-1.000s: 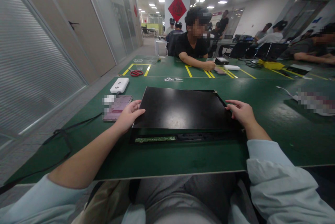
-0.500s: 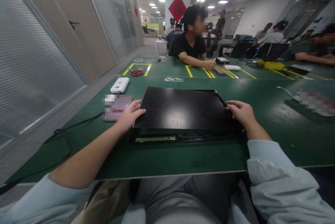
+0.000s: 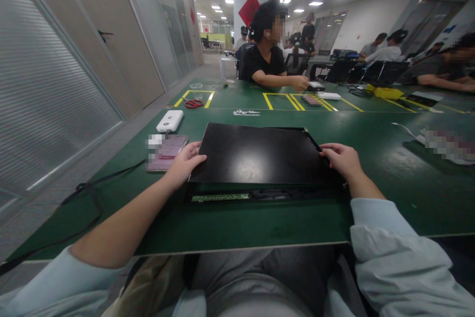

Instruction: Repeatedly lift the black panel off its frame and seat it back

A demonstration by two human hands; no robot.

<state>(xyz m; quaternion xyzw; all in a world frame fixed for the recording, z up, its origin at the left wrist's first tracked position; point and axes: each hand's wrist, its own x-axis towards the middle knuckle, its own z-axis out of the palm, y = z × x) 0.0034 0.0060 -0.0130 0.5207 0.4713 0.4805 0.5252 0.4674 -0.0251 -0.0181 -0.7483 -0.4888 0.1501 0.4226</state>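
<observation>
A shallow black frame [image 3: 289, 193] holds a green circuit strip [image 3: 220, 197] along its near side, a dark panel [image 3: 260, 154] over the rest. Green worktop [image 3: 245, 228] stretches out nearside and rightward. The left hand [image 3: 191, 158] grips the panel's left edge; the right hand [image 3: 340, 158] curls at the opposite side, its hold unclear to me.

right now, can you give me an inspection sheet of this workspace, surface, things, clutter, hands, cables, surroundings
Surface: green table, yellow tape on its far part
Job's things: black panel overlapping a dark frame; green circuit strip exposed along the near side
Clutter: phone, white device, red-handled scissors, white scraps
Hands: left hand grips the panel's left edge; right hand at the right edge, panel or frame unclear
Cables: black cord at left, white cable at right
Surroundings: person in black across the table, more people behind; door at left
</observation>
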